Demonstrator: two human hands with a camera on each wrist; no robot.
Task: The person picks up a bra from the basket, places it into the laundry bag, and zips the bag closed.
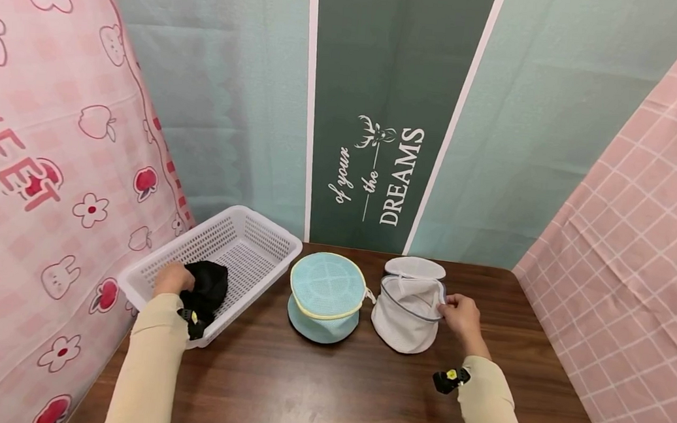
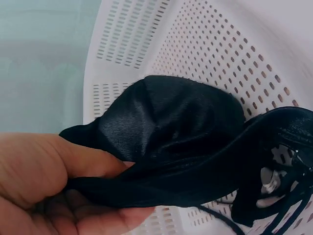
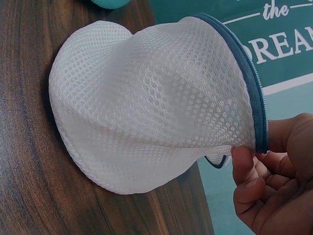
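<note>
A black garment with a smooth cup shape, like a bra (image 1: 211, 282) (image 2: 171, 117), is pinched by the left hand (image 1: 174, 280) (image 2: 63, 181) between thumb and fingers, over the white basket. Thin straps hang at its far side in the left wrist view. On the right, a white mesh bag (image 1: 404, 321) (image 3: 142, 107) with a grey-blue zipper rim stands on the table, its top unzipped and its lid folded back. The right hand (image 1: 462, 317) (image 3: 274, 181) pinches that rim at its right side.
The white perforated basket (image 1: 260, 229) (image 2: 117, 34) stands at the left. Between it and the white bag is a light-blue mesh bag (image 1: 327, 286) with a yellow-edged lid on the brown table (image 1: 314, 393). Curtains hang behind and at both sides.
</note>
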